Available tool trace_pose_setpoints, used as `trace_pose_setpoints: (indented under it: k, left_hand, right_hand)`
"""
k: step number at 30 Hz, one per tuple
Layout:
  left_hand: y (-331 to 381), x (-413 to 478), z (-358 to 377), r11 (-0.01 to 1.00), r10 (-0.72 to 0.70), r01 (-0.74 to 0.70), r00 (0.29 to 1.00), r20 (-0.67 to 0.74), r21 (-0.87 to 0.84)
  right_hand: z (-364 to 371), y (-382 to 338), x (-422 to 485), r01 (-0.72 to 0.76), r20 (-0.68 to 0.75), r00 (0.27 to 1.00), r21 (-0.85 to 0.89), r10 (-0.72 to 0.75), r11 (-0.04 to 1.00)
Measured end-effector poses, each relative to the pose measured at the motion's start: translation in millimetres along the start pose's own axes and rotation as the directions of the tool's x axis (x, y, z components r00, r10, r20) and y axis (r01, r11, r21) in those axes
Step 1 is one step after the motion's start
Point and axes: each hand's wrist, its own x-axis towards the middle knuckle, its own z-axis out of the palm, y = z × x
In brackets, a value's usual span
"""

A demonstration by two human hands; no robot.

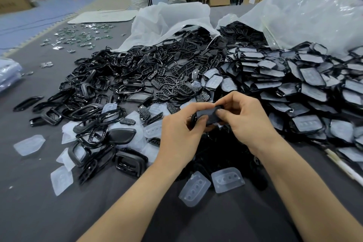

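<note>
Both of my hands meet over the middle of a dark grey table [39,212]. My left hand [182,129] and my right hand [243,122] together grip one small black plastic shell [209,117], thumbs on top and fingers curled under it. Part of the shell is hidden by my fingers. Two translucent rubber button pads [227,180] lie just in front of my wrists. A dark heap of black parts [216,155] sits below my hands.
Black plastic frames [110,92] are heaped to the left, black button grids [172,78] in the middle, and assembled shells with pads [294,84] stacked at right. White plastic bags [172,19] lie behind. Small green circuit boards [78,37] are scattered far left.
</note>
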Motion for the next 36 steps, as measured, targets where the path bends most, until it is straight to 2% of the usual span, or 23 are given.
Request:
trace_pose_setpoints:
  k: [9, 17, 24, 27, 32, 36]
  left_hand:
    - [-1.4, 1.0, -0.9, 0.996, -0.062, 0.061, 0.998, -0.019, -0.063]
    - [-1.1, 2.2, -0.9, 0.987, -0.101, 0.099, 0.995, -0.013, -0.127]
    - [1.3, 0.3, -0.1, 0.988, -0.082, 0.083, 0.997, 0.011, -0.13]
    - [3.1, 0.2, 0.8, 0.988, -0.083, 0.084, 0.996, 0.012, -0.127]
    - [6.0, 0.1, 2.3, 0.969, -0.097, 0.099, 0.995, 0.021, -0.228]
    - [8.5, 0.9, 3.4, 0.897, -0.188, 0.173, 0.982, 0.004, -0.407]
  right_hand:
    - [1.7, -0.6, -0.8, -0.009, 0.002, 1.0, -0.015, 0.009, 1.0]
    - [-4.2, 1.0, 0.4, -0.097, 0.078, 0.994, 0.246, 0.08, 0.964]
    - [-1.9, 2.5, 1.0, -0.024, -0.001, 1.0, 0.091, 0.024, 0.996]
    - [-0.9, 2.6, 0.9, -0.019, 0.004, 1.0, 0.114, 0.019, 0.993]
    - [-0.2, 0.3, 1.1, 0.031, -0.011, 1.0, 0.133, -0.029, 0.991]
    - [-2.2, -2.4, 1.1, 0.1, -0.074, 0.993, 0.108, -0.093, 0.989]
